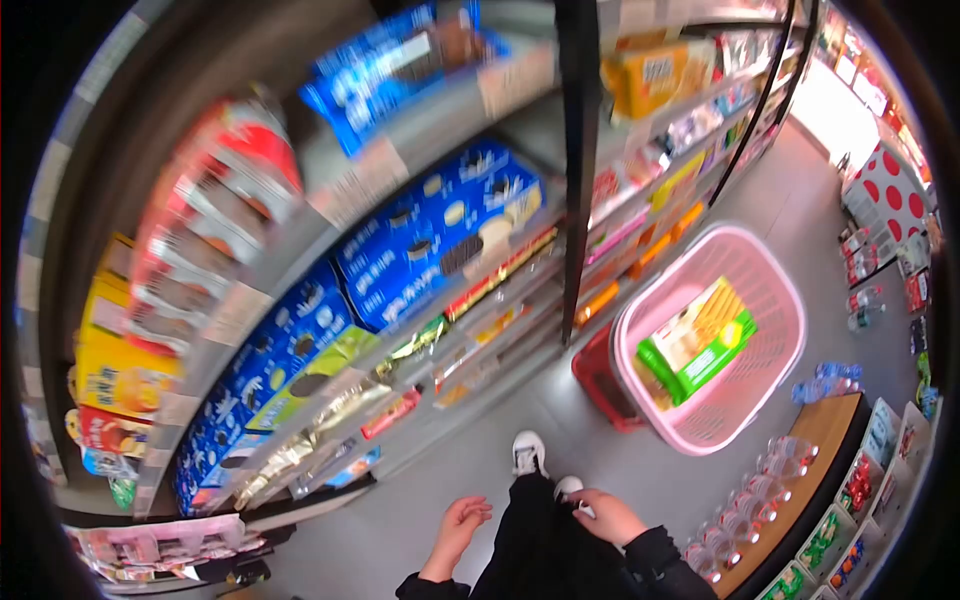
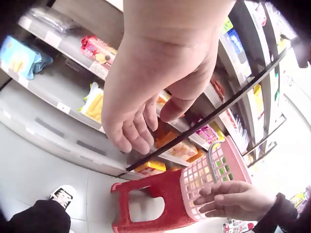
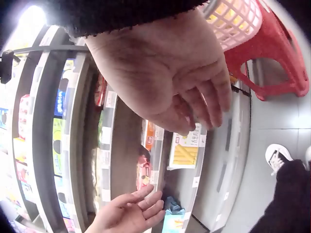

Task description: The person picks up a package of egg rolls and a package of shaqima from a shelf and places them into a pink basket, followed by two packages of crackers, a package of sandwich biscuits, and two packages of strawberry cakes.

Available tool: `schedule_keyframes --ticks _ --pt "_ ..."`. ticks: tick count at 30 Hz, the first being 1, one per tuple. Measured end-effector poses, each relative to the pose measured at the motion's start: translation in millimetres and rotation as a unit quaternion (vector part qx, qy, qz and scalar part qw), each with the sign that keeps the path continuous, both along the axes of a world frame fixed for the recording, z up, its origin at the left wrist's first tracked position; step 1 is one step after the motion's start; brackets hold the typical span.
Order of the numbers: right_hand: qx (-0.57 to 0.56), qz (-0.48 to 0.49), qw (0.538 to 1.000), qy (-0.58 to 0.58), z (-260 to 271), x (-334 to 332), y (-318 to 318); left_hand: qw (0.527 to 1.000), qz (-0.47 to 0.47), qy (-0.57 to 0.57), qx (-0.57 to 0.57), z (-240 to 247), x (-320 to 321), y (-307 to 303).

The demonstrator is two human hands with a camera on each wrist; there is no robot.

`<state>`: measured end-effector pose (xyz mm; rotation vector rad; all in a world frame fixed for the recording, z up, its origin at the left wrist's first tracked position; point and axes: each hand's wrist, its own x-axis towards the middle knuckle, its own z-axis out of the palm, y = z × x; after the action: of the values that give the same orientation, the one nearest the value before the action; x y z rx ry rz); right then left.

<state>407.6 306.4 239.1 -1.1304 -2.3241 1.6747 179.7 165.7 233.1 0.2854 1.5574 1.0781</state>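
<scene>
Low in the head view, my left hand point(image 1: 462, 528) hangs with loosely bent fingers and holds nothing. My right hand point(image 1: 608, 517) is over my leg on the other side, its fingers also relaxed and bare of any object. Ahead on the right, a pink plastic basket point(image 1: 795, 330) sits on a red stool point(image 2: 171, 201). Inside the basket lies a green and yellow snack pack point(image 1: 700, 340). Both hands are apart from the basket in the head view; in the left wrist view the right hand overlaps its side.
Shelves of packaged snacks run along the left, with blue cookie boxes point(image 1: 440, 235) and a red-and-clear pack point(image 1: 215, 230). At right, bottled drinks point(image 1: 745, 510) line a wooden ledge point(image 1: 800, 480) beside candy bins point(image 1: 825, 540). A dotted box point(image 1: 885, 195) stands farther back. Grey floor point(image 1: 400, 520) lies underfoot.
</scene>
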Motion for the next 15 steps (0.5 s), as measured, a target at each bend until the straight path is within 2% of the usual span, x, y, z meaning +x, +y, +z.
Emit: schedule_keyframes --ticks 5,6,11,12,13,15 --pt "-0.002 0.014 1.0 0.019 46 -9 14 0.999 -0.024 0.028 0.039 41 -15 26" --pt "0.032 0.028 0.998 0.043 44 -8 15 0.998 -0.029 0.038 0.041 48 -18 32" --pt "0.055 0.032 0.997 0.04 60 -8 22 0.996 -0.032 0.039 0.079 74 -32 59" --pt "0.039 0.023 0.998 0.036 61 -7 23 0.994 -0.045 0.045 0.085 80 -33 64" --pt "0.077 -0.013 0.997 0.02 89 -7 20 0.993 -0.059 0.051 0.088 86 -35 69" --pt "0.113 -0.049 0.989 0.075 56 -5 21 0.992 -0.061 0.043 0.105 92 -42 82"
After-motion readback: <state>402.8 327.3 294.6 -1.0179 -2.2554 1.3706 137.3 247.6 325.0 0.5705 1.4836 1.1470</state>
